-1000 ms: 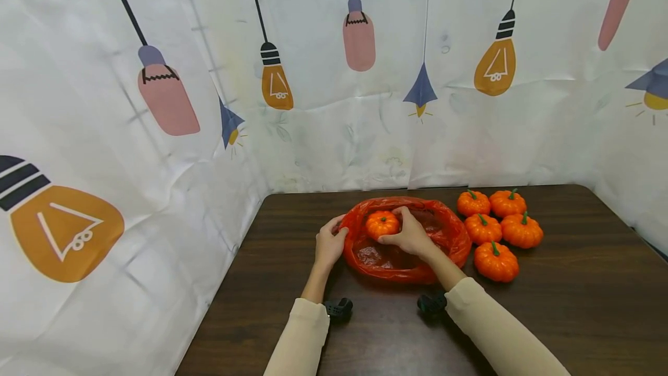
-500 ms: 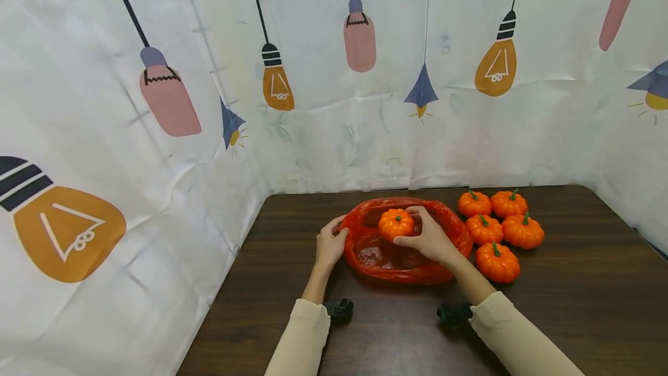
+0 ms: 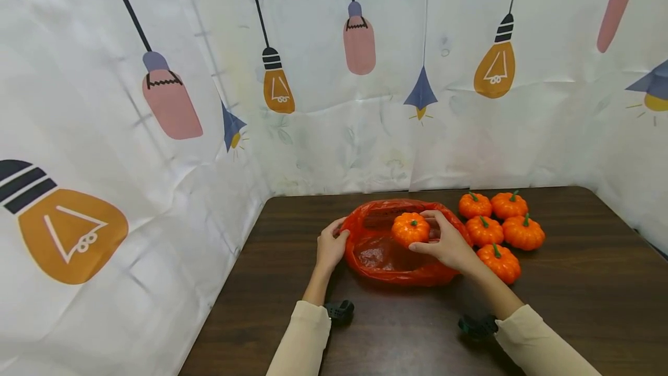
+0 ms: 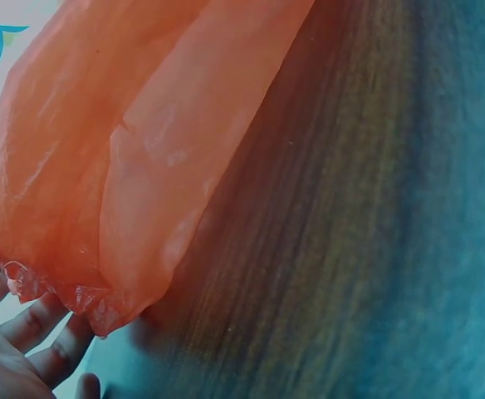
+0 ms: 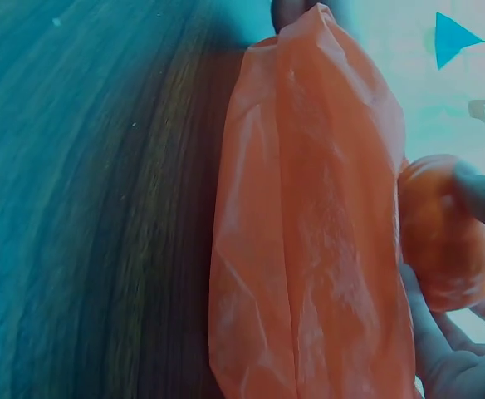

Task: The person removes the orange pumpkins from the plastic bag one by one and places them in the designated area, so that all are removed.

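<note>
A red plastic bag [image 3: 402,277] lies on the table with its mouth spread wide. At the bag's left edge my left hand [image 3: 331,246] pinches the rim between thumb and fingers; in the left wrist view the crumpled bag edge [image 4: 101,307] meets the fingers. Over the bag's opening, toward the right, my right hand [image 3: 450,243] holds a small orange pumpkin [image 3: 410,229] with a green stem. In the right wrist view this pumpkin [image 5: 446,233] is gripped just beyond the bag's rim.
Several more small pumpkins [image 3: 523,232] sit in a cluster on the dark wooden table [image 3: 396,329], right of the bag. A white curtain [image 3: 323,149] printed with lamps hangs behind and to the left.
My right hand has carried the pumpkin from the bag's left side rightward across the opening. My left hand has stayed at the rim.
</note>
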`<act>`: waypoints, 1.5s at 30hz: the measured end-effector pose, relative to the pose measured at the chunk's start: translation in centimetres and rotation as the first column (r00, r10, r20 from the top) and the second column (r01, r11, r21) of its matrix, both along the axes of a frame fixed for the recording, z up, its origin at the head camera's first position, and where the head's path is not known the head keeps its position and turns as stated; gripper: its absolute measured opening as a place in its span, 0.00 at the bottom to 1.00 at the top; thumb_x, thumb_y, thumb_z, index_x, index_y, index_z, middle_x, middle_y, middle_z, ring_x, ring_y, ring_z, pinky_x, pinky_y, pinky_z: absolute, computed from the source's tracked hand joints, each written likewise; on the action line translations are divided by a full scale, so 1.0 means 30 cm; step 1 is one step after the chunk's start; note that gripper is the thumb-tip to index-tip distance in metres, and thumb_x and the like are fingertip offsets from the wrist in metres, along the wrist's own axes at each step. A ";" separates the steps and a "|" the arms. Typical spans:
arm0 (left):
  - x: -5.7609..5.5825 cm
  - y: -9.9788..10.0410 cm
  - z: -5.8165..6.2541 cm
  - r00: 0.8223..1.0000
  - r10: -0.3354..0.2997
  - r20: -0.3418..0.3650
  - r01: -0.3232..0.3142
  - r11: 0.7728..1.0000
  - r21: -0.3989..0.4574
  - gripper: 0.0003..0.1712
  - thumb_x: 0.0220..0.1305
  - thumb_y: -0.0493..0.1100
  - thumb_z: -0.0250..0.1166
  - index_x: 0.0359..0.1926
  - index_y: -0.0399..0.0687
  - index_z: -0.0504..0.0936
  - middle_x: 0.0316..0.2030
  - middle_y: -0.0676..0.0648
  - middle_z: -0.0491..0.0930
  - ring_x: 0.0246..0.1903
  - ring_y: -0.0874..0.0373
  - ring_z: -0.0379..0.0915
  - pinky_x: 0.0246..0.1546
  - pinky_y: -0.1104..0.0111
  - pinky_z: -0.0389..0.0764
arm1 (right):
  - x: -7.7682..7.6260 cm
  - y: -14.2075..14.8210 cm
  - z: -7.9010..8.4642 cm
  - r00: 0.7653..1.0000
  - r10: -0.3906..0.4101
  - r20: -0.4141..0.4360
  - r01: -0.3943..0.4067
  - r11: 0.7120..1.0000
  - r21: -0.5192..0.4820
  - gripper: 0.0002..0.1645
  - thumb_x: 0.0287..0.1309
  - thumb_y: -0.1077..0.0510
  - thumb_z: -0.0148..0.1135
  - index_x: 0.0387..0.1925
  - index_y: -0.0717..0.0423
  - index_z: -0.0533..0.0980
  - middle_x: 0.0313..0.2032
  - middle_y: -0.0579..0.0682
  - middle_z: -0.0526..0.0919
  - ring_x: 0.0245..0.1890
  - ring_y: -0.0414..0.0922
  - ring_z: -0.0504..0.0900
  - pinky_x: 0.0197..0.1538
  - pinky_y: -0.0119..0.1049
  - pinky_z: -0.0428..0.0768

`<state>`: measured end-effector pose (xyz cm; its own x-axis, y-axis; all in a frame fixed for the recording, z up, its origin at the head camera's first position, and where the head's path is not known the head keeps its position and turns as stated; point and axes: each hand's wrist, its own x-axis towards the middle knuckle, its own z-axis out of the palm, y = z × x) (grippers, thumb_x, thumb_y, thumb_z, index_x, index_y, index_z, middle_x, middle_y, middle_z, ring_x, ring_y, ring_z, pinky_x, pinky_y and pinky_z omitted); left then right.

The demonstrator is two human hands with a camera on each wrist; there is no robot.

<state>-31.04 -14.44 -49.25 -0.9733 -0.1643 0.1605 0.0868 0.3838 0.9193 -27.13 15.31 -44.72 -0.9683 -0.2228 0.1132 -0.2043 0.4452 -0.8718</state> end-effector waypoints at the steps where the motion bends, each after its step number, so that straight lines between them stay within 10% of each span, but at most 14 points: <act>1: 0.002 0.000 0.000 1.000 0.001 0.002 -0.001 1.000 0.003 0.19 0.69 0.41 0.64 0.59 0.56 0.86 0.49 0.43 0.87 0.40 0.54 0.84 0.37 0.64 0.84 | 0.005 0.005 0.001 1.000 0.002 0.001 -0.002 1.000 0.000 0.48 0.55 0.43 0.76 0.70 0.52 0.62 0.68 0.63 0.68 0.59 0.59 0.77 0.59 0.53 0.81; 45: -0.006 -0.005 -0.007 1.000 -0.015 -0.002 0.015 1.000 0.012 0.20 0.68 0.40 0.64 0.59 0.57 0.85 0.45 0.43 0.87 0.34 0.58 0.81 0.32 0.68 0.82 | 0.185 0.240 0.054 0.996 -0.028 -0.080 0.032 0.998 0.051 0.48 0.60 0.50 0.73 0.73 0.56 0.58 0.69 0.64 0.64 0.59 0.60 0.77 0.49 0.25 0.81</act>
<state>-31.21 -14.59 -49.46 -0.9753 -0.1515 0.1606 0.0944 0.3714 0.9237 -21.59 22.50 -43.11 -0.9630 -0.2011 0.1792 -0.2579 0.4965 -0.8288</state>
